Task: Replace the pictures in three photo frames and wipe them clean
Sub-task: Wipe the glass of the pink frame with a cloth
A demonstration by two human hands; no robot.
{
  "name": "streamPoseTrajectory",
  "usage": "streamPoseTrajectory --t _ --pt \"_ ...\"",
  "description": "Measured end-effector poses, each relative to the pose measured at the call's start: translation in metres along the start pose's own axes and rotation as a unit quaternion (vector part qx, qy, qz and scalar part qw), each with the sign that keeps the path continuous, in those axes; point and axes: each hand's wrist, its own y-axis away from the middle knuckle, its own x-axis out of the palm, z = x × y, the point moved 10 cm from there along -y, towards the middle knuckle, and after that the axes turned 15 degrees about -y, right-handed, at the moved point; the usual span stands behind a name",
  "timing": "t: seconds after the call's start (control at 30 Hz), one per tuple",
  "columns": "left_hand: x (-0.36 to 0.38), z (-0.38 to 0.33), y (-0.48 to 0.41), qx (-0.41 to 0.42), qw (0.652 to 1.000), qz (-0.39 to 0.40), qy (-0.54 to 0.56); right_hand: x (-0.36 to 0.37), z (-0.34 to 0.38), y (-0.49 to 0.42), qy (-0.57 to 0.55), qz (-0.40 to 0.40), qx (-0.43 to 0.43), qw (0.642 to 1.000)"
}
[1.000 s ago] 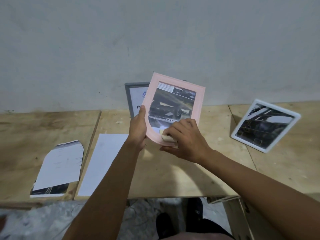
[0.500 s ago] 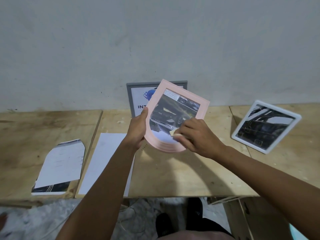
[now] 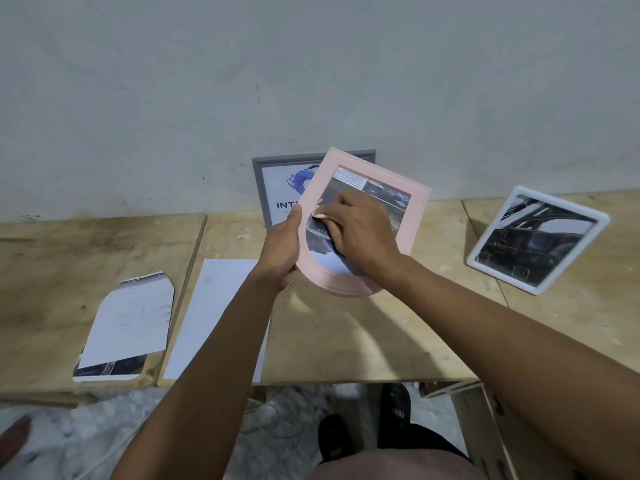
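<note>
Bare, makeshift workroom, more workshop than home.
The worktop (image 3: 346, 334) is unfinished plywood sheets laid edge to edge, with open seams and rough patches. The plain grey wall (image 3: 311, 81) behind it is scuffed and stained, and the floor (image 3: 86, 441) below is mottled and bare. A grey frame (image 3: 258, 188) stands against the wall, a white frame (image 3: 536, 240) sits on the boards, and loose paper sheets (image 3: 214, 317) lie flat.

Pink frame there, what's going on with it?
A person holds the pink picture frame above the plywood table, left hand gripping its left edge. The right hand presses a small pale cloth onto its glass, wiping. A white frame with a dark photo sits at the right; a grey frame stands by the wall behind.
</note>
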Motion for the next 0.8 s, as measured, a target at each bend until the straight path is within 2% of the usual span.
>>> streamPoseTrajectory --t 0.17,0.57,0.67,0.8 --pt "-0.012 -0.006 -0.005 0.011 0.998 -0.017 -0.058 0.011 0.013 0.004 -0.013 0.022 -0.027 0.999" --pt "-0.013 0.000 -0.011 0.005 0.998 -0.006 -0.059 0.024 0.022 0.030 -0.052 0.054 -0.132 0.988" --pt "-0.011 0.008 -0.014 -0.001 0.999 0.003 -0.046 0.025 0.020 0.037 -0.065 0.113 -0.152 0.980" --pt "-0.013 0.008 -0.020 -0.012 0.998 -0.004 -0.055 0.027 0.008 0.038 -0.057 0.184 -0.128 0.973"
